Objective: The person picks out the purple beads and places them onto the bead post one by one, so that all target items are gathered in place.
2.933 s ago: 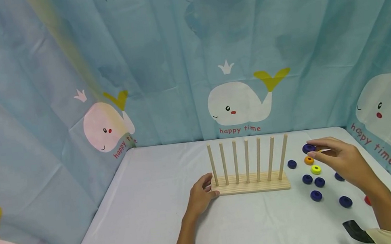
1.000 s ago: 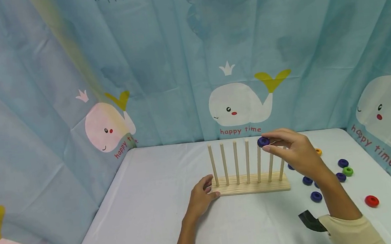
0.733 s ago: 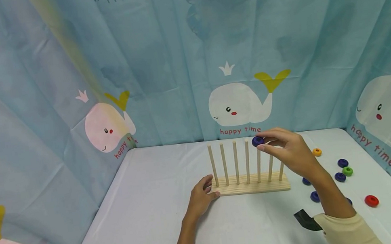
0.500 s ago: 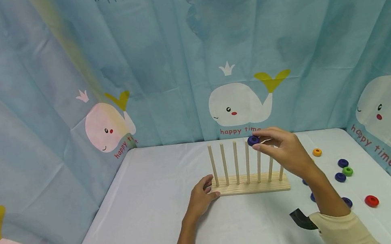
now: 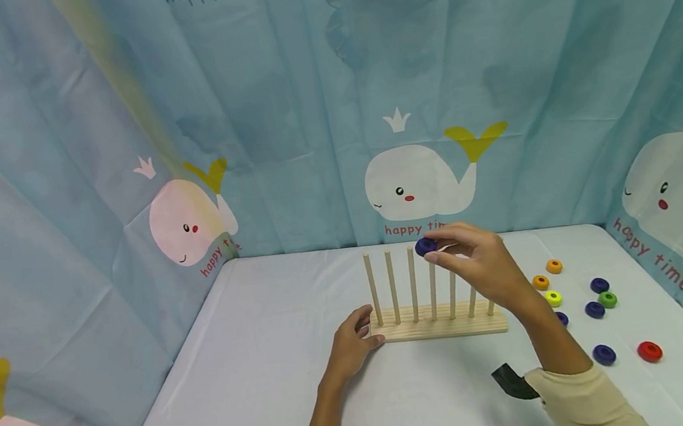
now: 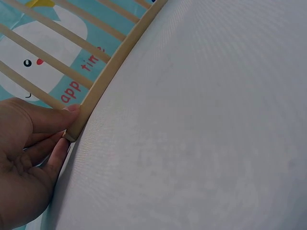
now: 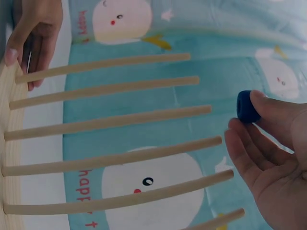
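My left hand (image 5: 352, 342) grips the left end of a pale wooden peg base (image 5: 439, 329); in the left wrist view its thumb and fingers (image 6: 48, 117) pinch the corner of the base. Several upright wooden pegs (image 5: 412, 282) stand in a row on it, all bare where they show. Between thumb and fingertips, my right hand (image 5: 481, 260) pinches a dark blue ring (image 5: 425, 247) at peg-top height, near the middle of the row. From the right wrist, the blue ring (image 7: 246, 106) appears apart from the peg tips. The right hand partly hides the right-hand pegs.
Loose rings lie on the white tabletop (image 5: 241, 382) to the right: orange (image 5: 554, 266), yellow (image 5: 553, 298), green (image 5: 607, 299), red (image 5: 649, 351) and several dark blue (image 5: 604, 355). A blue curtain (image 5: 277, 107) with whales hangs behind and at both sides.
My right hand has carried the dark blue ring leftward from above the loose rings to over the middle pegs. The left hand keeps its grip on the base.
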The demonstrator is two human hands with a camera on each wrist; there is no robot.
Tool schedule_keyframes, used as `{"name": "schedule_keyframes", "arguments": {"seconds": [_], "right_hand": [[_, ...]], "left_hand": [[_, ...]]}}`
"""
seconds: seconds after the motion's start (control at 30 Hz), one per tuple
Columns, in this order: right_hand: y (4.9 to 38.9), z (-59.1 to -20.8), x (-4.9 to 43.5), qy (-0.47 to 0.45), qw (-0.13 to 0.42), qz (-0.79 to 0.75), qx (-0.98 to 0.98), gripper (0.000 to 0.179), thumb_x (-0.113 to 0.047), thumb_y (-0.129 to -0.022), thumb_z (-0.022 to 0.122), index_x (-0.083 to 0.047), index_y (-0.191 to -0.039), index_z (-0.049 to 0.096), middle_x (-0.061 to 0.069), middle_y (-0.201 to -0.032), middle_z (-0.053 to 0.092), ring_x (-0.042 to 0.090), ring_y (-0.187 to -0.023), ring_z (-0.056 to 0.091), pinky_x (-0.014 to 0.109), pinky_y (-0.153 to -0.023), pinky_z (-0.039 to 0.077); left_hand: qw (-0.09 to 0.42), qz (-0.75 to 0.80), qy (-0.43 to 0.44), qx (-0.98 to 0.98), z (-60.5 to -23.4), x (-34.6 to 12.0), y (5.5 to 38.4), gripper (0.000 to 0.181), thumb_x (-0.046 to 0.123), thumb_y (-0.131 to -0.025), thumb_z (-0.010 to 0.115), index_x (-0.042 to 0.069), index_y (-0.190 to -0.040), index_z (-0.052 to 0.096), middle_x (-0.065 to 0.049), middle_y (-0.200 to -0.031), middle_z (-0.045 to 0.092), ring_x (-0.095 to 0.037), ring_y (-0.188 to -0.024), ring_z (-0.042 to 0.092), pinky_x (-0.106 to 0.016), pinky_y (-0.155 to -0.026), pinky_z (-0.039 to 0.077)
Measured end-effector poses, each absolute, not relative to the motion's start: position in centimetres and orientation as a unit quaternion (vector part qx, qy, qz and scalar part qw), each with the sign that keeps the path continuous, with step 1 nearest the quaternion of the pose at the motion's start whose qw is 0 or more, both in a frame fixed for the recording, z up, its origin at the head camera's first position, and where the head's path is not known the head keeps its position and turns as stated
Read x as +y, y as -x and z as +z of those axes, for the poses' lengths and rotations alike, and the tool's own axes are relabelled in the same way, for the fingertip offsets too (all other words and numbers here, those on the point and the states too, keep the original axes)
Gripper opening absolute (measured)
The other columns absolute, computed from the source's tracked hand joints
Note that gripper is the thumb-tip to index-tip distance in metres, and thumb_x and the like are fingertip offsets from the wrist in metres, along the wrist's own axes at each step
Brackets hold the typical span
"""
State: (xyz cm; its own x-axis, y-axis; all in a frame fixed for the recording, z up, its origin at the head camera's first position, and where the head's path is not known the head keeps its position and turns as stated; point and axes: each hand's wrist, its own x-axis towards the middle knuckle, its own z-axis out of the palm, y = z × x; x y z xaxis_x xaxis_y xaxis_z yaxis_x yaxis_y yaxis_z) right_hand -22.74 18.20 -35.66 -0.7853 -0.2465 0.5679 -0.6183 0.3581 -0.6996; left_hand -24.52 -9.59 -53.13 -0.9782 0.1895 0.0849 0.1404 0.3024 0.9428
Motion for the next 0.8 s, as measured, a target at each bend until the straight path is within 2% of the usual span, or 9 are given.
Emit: {"name": "schedule_keyframes", "arguments": {"seconds": [0.4,0.6,0.8], "right_hand": [[23.1,-35.1,16.5,-0.285,0.199,0.478,-0.806,0.035,-0.011,-0.097,0.079,-0.010,-0.131,0.074,0.003,-0.119,0.072,0.016,-0.108,0.070,0.013,-0.092,0.060],[23.3,-34.7,15.7,-0.289,0.216,0.463,-0.810,0.033,-0.013,-0.095,0.081,-0.012,-0.128,0.076,0.000,-0.116,0.075,0.017,-0.105,0.069,0.018,-0.086,0.060],[23.5,-34.7,15.2,-0.278,0.213,0.457,-0.818,0.034,-0.016,-0.096,0.081,-0.013,-0.130,0.076,0.000,-0.121,0.075,0.015,-0.105,0.065,0.019,-0.080,0.056]], "left_hand": [[0.023,0.585,-0.097,0.805,-53.0,-9.6,24.5,0.068,0.002,-0.092,0.080,-0.001,-0.154,0.050,-0.021,-0.148,0.059,-0.036,-0.141,0.055,-0.032,-0.117,0.052],[0.022,0.582,-0.096,0.807,-53.1,-9.6,24.5,0.068,0.002,-0.092,0.080,-0.002,-0.154,0.050,-0.021,-0.148,0.059,-0.036,-0.141,0.056,-0.031,-0.117,0.052],[0.022,0.582,-0.094,0.808,-53.0,-9.5,24.5,0.068,0.002,-0.092,0.080,-0.002,-0.154,0.050,-0.021,-0.147,0.059,-0.036,-0.141,0.056,-0.032,-0.117,0.053]]}}
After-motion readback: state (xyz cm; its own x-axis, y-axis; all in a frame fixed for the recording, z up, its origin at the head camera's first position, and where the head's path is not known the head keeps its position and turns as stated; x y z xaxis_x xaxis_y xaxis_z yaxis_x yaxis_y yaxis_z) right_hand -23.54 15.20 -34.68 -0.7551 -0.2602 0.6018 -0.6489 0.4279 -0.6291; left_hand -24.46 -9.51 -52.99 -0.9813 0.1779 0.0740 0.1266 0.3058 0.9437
